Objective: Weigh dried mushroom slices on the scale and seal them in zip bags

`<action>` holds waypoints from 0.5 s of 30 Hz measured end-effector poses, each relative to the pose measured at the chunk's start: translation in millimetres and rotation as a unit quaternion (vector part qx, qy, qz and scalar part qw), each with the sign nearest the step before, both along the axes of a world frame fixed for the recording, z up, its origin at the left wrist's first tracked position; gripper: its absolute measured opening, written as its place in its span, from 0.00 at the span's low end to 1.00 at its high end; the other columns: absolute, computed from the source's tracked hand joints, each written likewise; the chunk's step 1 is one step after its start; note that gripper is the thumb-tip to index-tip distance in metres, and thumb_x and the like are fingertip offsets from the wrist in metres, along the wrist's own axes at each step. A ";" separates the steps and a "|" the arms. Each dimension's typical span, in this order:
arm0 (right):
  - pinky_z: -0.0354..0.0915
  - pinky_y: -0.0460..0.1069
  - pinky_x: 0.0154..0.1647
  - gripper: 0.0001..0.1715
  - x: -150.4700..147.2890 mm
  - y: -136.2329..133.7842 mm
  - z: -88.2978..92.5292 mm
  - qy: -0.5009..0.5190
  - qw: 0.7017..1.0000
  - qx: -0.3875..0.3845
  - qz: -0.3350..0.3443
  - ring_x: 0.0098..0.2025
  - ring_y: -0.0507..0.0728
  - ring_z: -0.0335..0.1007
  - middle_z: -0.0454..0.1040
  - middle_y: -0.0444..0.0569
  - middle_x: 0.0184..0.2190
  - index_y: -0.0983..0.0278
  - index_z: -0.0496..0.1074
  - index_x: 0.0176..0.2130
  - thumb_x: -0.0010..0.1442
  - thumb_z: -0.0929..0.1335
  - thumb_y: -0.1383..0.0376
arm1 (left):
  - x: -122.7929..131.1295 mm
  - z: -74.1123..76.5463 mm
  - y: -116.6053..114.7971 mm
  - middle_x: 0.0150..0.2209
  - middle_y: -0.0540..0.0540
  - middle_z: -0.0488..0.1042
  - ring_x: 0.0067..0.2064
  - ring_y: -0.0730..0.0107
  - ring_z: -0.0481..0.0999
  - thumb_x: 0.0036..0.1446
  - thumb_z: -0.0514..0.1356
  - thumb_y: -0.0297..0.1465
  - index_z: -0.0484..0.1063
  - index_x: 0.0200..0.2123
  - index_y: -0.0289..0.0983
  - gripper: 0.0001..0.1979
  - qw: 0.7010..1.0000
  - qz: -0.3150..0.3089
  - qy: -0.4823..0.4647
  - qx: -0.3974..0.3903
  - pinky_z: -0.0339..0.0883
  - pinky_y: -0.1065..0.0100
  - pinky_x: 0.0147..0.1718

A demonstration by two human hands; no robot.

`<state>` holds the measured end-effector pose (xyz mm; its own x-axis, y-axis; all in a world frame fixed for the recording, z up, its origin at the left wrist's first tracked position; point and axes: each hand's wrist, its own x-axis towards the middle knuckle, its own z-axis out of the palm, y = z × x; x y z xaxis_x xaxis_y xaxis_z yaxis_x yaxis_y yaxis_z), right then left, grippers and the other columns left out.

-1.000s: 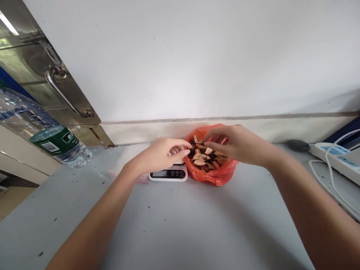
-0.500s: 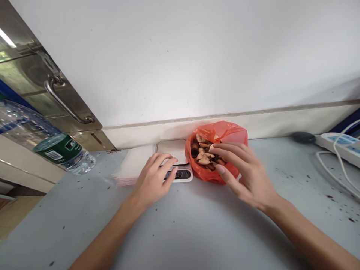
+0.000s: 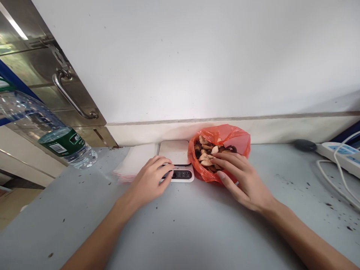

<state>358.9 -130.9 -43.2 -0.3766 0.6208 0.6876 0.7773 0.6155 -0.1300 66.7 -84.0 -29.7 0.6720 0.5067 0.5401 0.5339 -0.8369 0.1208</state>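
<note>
A small white kitchen scale [image 3: 176, 152] stands against the back wall on the grey counter [image 3: 182, 225]. My left hand [image 3: 150, 182] lies on its front edge, fingers curled over the display and a fingertip on the button strip. Right beside the scale sits an orange plastic bag [image 3: 237, 137], open at the top and full of dried brown and pale slices [image 3: 206, 153]. My right hand [image 3: 243, 178] rests flat against the bag's front, fingers stretched out and touching the slices. It holds nothing.
A clear water bottle [image 3: 53, 133] with a green label stands at the left. Clear plastic bags [image 3: 135, 163] lie left of the scale. A steel cabinet door with a handle [image 3: 71, 97] is at the back left. A white power strip [image 3: 339, 153] and cables lie at the right.
Both hands have come down out of the bag: the left moved onto the scale's front, the right settled flat on the bag's front. The camera shifted slightly.
</note>
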 end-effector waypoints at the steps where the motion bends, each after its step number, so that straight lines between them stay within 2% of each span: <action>1: 0.75 0.61 0.49 0.18 0.2 -0.1 -0.1 0.000 1.000 -0.002 0.002 0.52 0.66 0.78 0.82 0.59 0.51 0.62 0.76 0.53 0.74 0.61 0.63 | -0.6 0.4 0.1 0.41 0.41 0.80 0.46 0.60 0.78 0.71 0.55 0.23 0.77 0.42 0.33 0.11 1.000 -0.007 0.000 -0.009 0.76 0.61 0.46; 8: 0.76 0.61 0.49 0.18 3.2 -0.6 0.6 0.003 1.000 -0.006 0.003 0.52 0.65 0.78 0.82 0.59 0.51 0.63 0.76 0.52 0.75 0.60 0.63 | -1.8 0.7 -0.7 0.43 0.41 0.80 0.48 0.59 0.78 0.70 0.54 0.23 0.78 0.45 0.33 0.12 0.999 -0.029 0.022 -0.011 0.75 0.62 0.47; 15: 0.76 0.61 0.49 0.18 2.0 -0.5 3.4 0.008 1.000 -0.002 0.003 0.51 0.65 0.78 0.82 0.59 0.49 0.63 0.77 0.51 0.75 0.60 0.63 | 0.2 3.9 -1.8 0.42 0.39 0.80 0.48 0.58 0.77 0.71 0.51 0.23 0.78 0.44 0.32 0.14 0.998 -0.032 0.047 0.036 0.76 0.61 0.47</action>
